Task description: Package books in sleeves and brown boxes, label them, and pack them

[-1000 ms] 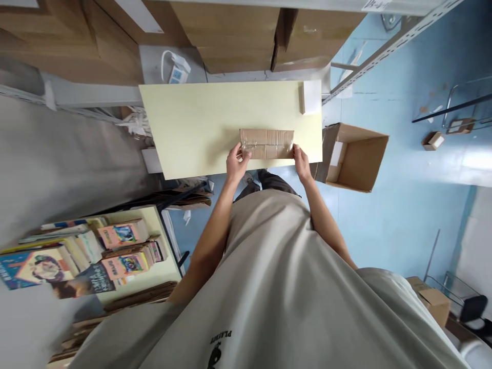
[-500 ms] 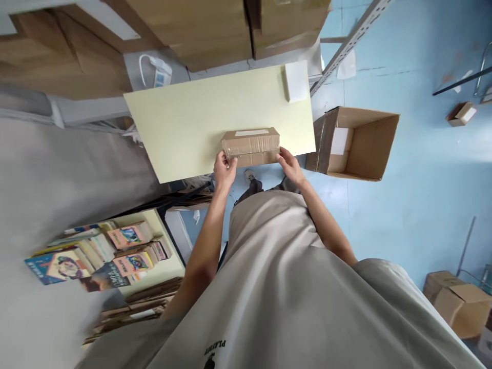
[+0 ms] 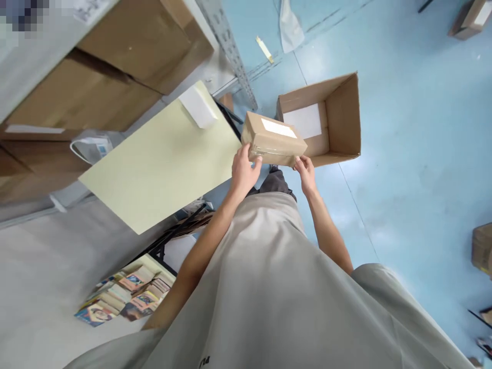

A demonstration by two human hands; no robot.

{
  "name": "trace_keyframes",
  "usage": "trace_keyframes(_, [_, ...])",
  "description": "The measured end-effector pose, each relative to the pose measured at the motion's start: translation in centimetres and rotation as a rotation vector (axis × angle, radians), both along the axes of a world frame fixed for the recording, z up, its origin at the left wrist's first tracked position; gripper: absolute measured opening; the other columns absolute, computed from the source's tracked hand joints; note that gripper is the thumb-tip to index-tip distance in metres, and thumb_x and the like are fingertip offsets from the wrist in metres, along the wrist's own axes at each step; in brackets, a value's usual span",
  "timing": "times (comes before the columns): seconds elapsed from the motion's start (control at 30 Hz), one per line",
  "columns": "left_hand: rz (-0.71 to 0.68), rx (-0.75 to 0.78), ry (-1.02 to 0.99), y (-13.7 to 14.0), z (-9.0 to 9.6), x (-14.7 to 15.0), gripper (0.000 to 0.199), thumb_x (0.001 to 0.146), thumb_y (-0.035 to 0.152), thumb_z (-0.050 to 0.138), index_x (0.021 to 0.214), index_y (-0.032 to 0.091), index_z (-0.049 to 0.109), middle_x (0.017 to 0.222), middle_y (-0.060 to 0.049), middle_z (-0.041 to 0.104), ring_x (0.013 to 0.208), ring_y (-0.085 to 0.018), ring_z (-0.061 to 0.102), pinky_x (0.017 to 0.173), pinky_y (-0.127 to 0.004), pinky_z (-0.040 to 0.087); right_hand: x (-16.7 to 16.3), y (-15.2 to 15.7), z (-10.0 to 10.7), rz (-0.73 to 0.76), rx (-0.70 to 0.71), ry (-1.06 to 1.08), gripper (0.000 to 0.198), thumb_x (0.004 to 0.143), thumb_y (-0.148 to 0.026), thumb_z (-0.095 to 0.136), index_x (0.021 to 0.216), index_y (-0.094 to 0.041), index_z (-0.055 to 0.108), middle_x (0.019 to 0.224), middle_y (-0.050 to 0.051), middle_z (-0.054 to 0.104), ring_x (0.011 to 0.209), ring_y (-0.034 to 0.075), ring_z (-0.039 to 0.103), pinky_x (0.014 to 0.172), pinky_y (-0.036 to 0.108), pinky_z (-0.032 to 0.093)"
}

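Observation:
A small taped cardboard box (image 3: 274, 146) with a white label on its upper side is held between both my hands. My left hand (image 3: 244, 171) grips its left end, thumb on the near face. At the right end, my right hand (image 3: 305, 171) has its fingers closed on the near corner. The box is off the table, between the pale yellow tabletop (image 3: 161, 164) and a large open carton (image 3: 344, 115) on the floor. A white sheet lies in the bottom of that carton, and the small box covers part of its near left edge.
A white pad (image 3: 199, 106) lies at the tabletop's far right corner. Large cardboard boxes (image 3: 130, 61) fill the shelf behind, beside a metal upright (image 3: 230, 51). Stacked books (image 3: 130, 294) stand at lower left. Another box (image 3: 469, 20) sits on the blue floor.
The small box has been lifted from the tabletop and carried right, toward the open carton, in both hands. My view has turned to the right.

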State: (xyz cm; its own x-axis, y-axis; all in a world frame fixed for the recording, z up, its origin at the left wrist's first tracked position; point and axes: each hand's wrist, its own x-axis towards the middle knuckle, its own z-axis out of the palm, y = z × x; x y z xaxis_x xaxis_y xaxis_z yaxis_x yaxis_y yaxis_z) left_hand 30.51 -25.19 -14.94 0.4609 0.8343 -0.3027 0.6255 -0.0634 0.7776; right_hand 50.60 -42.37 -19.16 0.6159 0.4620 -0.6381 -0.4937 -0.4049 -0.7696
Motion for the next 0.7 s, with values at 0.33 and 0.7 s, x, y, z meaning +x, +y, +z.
trace_keyframes(0.33, [-0.469,-0.171,0.241,-3.2,-5.7,17.0,0.073,0.099,0.016,0.073,0.171,0.008,0.062,0.171,-0.029,0.067,0.166,-0.044,0.064,0.147,-0.059,0.046,4.5,-7.3,-3.3,-0.463,-0.297,0.139,0.043,0.089,-0.057,0.082,0.113,-0.028,0.062,0.144,0.009,0.08,0.151,0.025,0.071,0.135,0.049,0.052])
trace_keyframes(0.7, [-0.683,-0.242,0.231,1.7,-14.6,26.6,0.089,0.099,0.016,0.066,0.184,0.003,0.046,0.193,-0.027,0.046,0.184,-0.037,0.043,0.156,-0.052,0.032,7.7,-3.3,-10.0,-0.522,-0.221,0.227,0.034,0.095,-0.052,0.072,0.116,-0.027,0.066,0.155,0.013,0.079,0.148,0.023,0.076,0.133,0.046,0.055])
